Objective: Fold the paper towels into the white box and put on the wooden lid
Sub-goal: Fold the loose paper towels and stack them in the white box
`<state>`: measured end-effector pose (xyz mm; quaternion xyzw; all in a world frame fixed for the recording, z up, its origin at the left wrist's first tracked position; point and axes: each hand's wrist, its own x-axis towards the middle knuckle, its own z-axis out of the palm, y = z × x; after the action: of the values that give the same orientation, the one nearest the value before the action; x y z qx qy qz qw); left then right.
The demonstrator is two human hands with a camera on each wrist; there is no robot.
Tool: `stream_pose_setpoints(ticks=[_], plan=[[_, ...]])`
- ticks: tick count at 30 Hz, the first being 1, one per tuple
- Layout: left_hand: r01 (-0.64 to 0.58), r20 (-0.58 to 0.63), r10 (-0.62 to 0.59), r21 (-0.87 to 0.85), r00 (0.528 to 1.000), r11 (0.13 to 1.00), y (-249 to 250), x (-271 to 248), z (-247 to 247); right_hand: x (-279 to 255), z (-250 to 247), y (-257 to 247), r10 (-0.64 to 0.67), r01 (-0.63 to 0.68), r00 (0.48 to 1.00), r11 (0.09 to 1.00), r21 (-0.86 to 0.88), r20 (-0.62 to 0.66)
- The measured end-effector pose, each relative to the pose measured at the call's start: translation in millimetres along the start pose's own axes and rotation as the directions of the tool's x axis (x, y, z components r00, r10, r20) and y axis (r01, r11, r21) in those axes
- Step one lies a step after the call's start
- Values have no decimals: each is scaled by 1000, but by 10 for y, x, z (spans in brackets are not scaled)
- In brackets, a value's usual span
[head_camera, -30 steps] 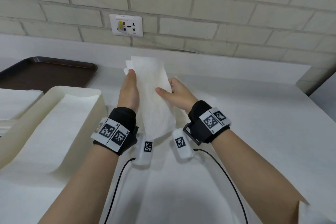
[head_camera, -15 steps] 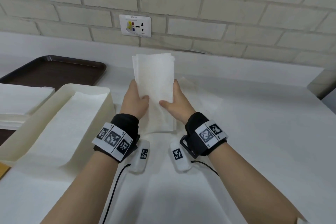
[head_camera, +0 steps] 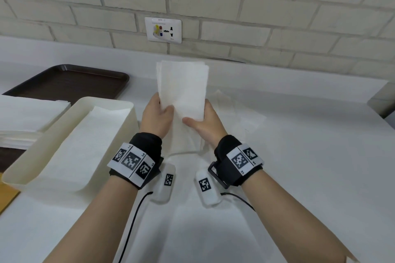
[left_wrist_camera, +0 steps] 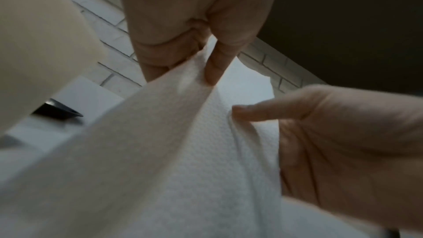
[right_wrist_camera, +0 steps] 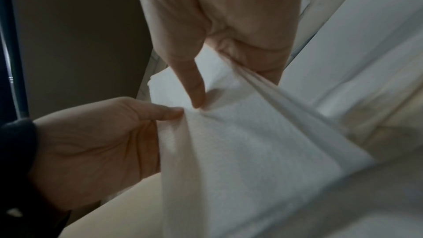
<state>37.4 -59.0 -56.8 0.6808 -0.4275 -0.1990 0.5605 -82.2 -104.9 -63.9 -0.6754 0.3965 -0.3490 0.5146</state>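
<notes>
Folded paper towel (head_camera: 181, 92) held up by both hands, above the white table (head_camera: 299, 156).

At 9 o'clock — a stack of towels (head_camera: 25, 117), with a dark tray (head_camera: 70, 81) behind; next, the white box (head_camera: 119, 104), lined with a towel that hangs over its near edge. At the middle, left hand (head_camera: 157, 118) pinching the towel's left side, right hand (head_camera: 205, 123) pinching its right side — thumbs in front. At 12 o'clock, a wall socket (head_camera: 163, 30).

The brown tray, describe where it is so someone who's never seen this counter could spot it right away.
Find the brick wall with the socket plate. Left of that, where the white counter meets the wall, the tray lies flat behind the white box and the towel stack. It is the only dark thing there.
</notes>
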Motion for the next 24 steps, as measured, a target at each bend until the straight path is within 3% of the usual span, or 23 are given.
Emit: stream_pose_setpoints(ticks=[4,8,12,14,18,20,24], plan=[[95,30,-91,-188,995,978,30,98,-69,-30,-31,-18,-42,42,999,996,-73,4],[-29,54,33,-73,998,997,88,71,-27,-48,21,-75,-155,151,988,961,-230,2],[-105,58,114,-135,992,985,144,-21,63,-51,87,-137,-190,191,982,978,-81,21],[-89,63,100,-150,993,985,105,-28,82,-43,102,-103,-115,115,993,993,10,22],[-19,120,31,-98,992,995,-5,-19,100,-5,118,-8,28,-27,998,1000,-2,48],[-8,117,19,-93,993,996,-11,-17,116,10,109,-34,15,-15,999,1000,-5,40],[-74,-3,75,-152,997,986,37,6,111,12,95,-101,-65,65,998,998,14,25]])
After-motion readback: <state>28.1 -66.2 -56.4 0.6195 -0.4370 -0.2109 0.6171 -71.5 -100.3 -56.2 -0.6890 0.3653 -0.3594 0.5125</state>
